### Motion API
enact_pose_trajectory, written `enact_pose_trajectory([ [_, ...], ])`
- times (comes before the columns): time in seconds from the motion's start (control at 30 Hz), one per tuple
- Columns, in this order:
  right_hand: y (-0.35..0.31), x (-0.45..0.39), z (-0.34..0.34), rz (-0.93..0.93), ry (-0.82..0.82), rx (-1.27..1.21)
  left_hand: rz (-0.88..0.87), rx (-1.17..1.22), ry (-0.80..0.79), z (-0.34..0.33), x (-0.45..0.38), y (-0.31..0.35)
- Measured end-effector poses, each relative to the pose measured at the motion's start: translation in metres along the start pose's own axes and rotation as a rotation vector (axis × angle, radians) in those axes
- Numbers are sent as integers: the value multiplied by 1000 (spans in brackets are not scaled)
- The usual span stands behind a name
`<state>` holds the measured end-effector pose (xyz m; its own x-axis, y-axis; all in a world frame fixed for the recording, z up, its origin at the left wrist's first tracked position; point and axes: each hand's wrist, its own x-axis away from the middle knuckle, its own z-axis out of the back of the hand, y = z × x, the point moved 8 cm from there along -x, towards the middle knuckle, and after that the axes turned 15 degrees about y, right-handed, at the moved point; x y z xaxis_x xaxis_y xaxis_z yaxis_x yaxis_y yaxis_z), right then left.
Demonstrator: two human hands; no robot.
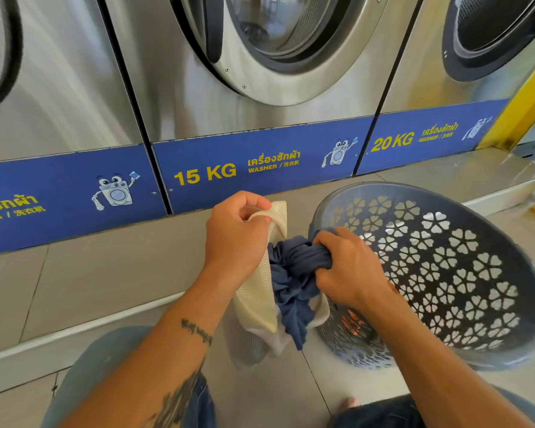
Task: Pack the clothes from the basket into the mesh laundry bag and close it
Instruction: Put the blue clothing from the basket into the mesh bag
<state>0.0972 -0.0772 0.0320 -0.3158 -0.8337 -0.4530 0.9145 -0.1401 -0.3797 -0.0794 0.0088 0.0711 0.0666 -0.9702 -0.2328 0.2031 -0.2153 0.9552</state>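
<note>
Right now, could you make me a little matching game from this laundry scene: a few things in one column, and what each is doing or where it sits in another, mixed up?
Things:
1. left hand
2. right hand
3. basket
4. 15 KG sign

States or places:
A. on the blue strip under the middle washer
B. tipped on its side on the floor, to the right
C. holding up the rim of the cream mesh bag
D. closed on the blue garment at the bag's mouth

Pairs: 1-C, 2-D, 3-B, 4-A
</note>
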Motion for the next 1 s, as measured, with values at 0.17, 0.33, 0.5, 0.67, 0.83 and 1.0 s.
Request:
enact_pose_trajectory([
  [0.17,-49,34,-7,-132,-13,-432,24,54,-4,2,-1,-3],
  [0.33,-54,55,-90,-116,-450,-374,34,30,-78,4,5,-9],
  [0.5,-18,72,-132,-264,-694,-165,123,-86,-69,18,11,-50],
  [0.67,-2,75,-142,-265,-704,-70,87,-381,-62,36,5,-102],
  [0.83,20,107,-150,-213,-840,29,66,-730,-321,24,20,-154],
  [1.0,22,120,-152,14,-683,161,143,-765,-461,15,23,-169],
])
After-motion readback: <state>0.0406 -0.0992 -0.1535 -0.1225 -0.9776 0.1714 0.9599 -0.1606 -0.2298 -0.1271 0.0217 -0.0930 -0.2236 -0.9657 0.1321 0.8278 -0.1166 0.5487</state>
